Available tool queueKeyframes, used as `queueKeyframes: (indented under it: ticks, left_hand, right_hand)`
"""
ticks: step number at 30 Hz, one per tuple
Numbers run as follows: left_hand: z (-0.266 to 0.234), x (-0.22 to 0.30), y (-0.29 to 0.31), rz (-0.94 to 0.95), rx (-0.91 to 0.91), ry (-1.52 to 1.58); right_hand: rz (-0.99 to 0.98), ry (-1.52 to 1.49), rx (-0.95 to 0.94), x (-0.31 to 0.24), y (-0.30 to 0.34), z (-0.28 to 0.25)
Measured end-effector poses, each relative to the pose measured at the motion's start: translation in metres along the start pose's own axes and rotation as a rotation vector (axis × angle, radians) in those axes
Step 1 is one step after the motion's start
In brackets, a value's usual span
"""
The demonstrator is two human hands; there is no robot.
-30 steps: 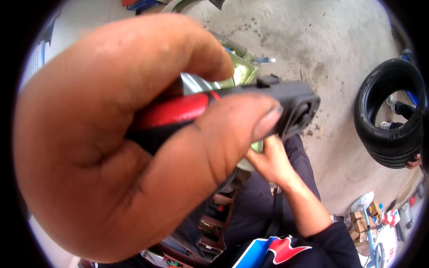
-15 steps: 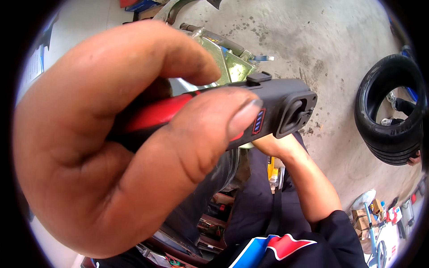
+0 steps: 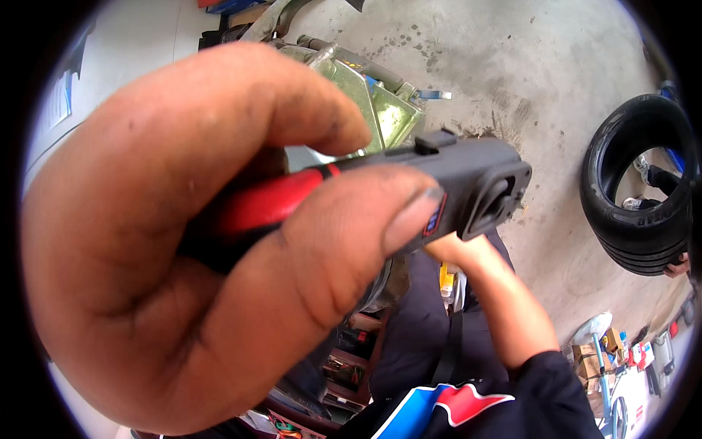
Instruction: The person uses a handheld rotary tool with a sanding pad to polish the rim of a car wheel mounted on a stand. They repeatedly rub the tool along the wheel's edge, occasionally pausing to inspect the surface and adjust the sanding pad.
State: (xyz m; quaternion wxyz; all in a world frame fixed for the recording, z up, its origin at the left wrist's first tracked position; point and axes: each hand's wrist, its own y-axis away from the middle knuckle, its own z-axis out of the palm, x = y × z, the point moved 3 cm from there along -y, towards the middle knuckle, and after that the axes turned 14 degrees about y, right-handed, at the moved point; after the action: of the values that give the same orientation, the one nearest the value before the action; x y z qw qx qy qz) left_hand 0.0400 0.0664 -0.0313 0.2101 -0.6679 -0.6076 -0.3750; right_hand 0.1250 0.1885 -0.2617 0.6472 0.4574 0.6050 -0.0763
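My left hand is raised very close to the camera and fills much of the left side. Its fingers and thumb are wrapped round a red and black handheld device with a slim body, a squared black end and a small lit indicator beside the thumb tip. A raised tab is on the device's upper edge and a hook-like piece sits on its end face. My right hand is lower down, beyond the device, which covers most of it. The right fingers are hidden, so I cannot tell what they touch.
A greenish metal machine part stands beyond my left hand. At the right, a black tyre is upright, with another person's hand at its lower edge. An open tool drawer lies below. Cardboard boxes stand at the lower right.
My left hand and the device have shifted slightly down and to the right, and the device has turned a little. My right forearm stays nearly in place.
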Motion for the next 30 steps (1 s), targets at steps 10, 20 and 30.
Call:
queueKeyframes:
  ticks: [10, 20, 30]
  left_hand:
    - [-0.009, -0.005, -0.005, 0.018, -0.112, -0.040]
    - [-0.013, -0.002, -0.018, -0.089, -0.325, 0.009]
    - [-0.013, -0.006, -0.007, -0.007, -0.249, 0.039]
  right_hand:
    - [-0.039, -0.134, 0.089, 0.018, 0.001, 0.009]
    - [-0.140, -0.148, 0.086, 0.029, -0.013, 0.018]
    - [-0.221, -0.171, 0.070, 0.039, -0.003, 0.034]
